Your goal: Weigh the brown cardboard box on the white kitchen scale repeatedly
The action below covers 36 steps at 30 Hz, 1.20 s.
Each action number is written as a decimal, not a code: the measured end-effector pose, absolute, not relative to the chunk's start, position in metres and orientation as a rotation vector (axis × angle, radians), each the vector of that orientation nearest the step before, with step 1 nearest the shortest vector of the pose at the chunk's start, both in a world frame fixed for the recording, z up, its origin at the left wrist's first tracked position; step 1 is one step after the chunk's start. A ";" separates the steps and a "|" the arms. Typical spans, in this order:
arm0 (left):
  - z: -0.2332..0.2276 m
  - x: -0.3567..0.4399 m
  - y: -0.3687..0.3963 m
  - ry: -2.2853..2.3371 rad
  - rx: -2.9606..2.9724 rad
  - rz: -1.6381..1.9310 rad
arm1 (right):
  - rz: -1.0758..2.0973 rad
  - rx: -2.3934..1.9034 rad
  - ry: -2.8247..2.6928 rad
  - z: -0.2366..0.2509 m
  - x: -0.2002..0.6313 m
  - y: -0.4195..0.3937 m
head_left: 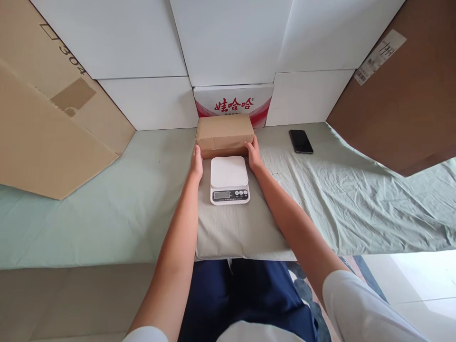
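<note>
A small brown cardboard box [225,129] is held at its two ends between my hands, just behind a white digital kitchen scale [229,173]. My left hand [196,162] presses against the box's left end, thumb upward; its other fingers are mostly hidden. At the right end, my right hand [254,154] grips the box with the thumb on its front face. The scale lies flat on the cloth between my forearms, its platform bare and its display and buttons facing me. Whether the box's underside touches the cloth, I cannot tell.
A pale green cloth [153,204] covers the table. Behind the small box stands a white and red carton [233,99] against white panels [230,42]. A black phone [301,141] lies to the right. Large cardboard sheets flank the left [60,123] and right [409,104].
</note>
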<state>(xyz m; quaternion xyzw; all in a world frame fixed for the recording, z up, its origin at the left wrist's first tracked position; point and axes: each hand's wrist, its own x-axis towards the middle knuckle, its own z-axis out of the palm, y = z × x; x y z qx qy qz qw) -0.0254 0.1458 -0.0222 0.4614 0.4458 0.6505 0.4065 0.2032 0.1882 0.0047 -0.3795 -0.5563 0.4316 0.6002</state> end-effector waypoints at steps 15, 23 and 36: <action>-0.014 -0.029 0.151 1.101 1.126 1.594 | 1.027 -0.898 -1.245 0.005 0.203 0.182; -0.018 -0.025 0.155 1.135 1.110 1.613 | 1.015 -0.911 -1.248 0.003 0.203 0.184; -0.014 -0.025 0.150 1.100 1.139 1.619 | 0.990 -0.903 -1.251 0.002 0.205 0.183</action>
